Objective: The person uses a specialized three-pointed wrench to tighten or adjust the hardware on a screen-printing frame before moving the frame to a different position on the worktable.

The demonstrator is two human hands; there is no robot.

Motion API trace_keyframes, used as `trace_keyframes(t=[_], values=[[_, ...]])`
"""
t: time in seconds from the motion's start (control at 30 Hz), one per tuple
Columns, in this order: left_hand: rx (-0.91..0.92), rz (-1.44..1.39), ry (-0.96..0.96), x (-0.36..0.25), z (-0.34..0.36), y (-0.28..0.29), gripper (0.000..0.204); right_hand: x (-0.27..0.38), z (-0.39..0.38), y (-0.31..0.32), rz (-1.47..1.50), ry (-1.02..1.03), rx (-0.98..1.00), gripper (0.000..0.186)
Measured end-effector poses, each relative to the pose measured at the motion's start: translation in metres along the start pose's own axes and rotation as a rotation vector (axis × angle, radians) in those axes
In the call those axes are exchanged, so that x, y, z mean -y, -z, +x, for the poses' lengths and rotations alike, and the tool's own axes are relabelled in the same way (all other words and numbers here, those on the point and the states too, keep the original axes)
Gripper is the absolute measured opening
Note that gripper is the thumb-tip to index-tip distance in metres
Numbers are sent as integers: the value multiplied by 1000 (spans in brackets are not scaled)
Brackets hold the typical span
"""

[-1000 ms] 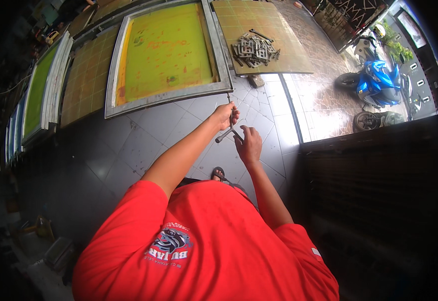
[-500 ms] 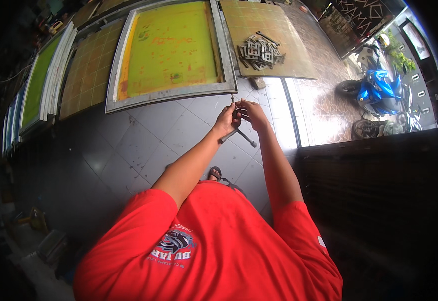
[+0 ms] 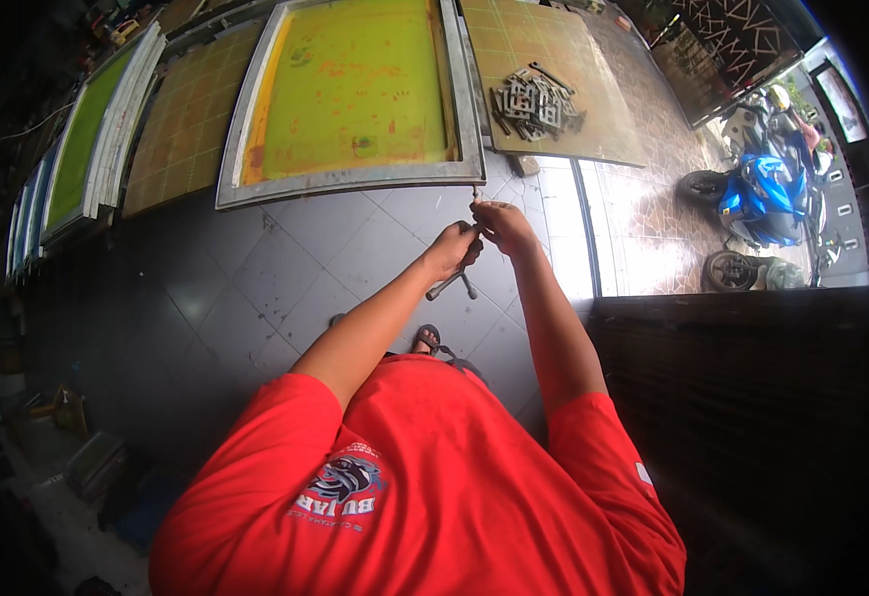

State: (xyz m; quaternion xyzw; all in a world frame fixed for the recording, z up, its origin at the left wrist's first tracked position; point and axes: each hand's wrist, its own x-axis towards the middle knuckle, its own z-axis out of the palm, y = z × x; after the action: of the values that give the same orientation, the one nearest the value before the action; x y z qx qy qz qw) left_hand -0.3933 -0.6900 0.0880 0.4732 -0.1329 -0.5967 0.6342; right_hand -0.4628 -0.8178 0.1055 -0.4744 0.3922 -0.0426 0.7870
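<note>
right hand (image 3: 502,224), fingers curled, hold unclear, sits nearest a thin rod (image 3: 475,193) at its far left, as the left hand (image 3: 451,250) closely grips a three-armed wrench (image 3: 446,286).

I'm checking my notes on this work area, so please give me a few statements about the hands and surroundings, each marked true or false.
1. The left hand grips a Y-shaped wrench. True.
2. The right hand is spread flat on the yellow-green screen. False: its fingers are bunched below the near right corner of the screen's frame.
3. A pile of metal hardware lies on the board right of that screen. True.
4. The blue motorcycle stands on the picture's left side. False: it stands on the right.
5. The person's T-shirt is green. False: it is red.
</note>
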Motion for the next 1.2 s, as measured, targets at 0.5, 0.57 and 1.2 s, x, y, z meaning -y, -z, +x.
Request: trace_keyframes(t=[0.5,0.57,1.2], values=[[-590,758,25,51,-144,214,24,-15,3,-9,324,-65,201,16],[-749,796,174,52,-184,237,25,-24,11,-2,278,-48,113,17],[-1038,591,303,165,-370,254,27,-12,-28,-40,202,-26,-74,19]])
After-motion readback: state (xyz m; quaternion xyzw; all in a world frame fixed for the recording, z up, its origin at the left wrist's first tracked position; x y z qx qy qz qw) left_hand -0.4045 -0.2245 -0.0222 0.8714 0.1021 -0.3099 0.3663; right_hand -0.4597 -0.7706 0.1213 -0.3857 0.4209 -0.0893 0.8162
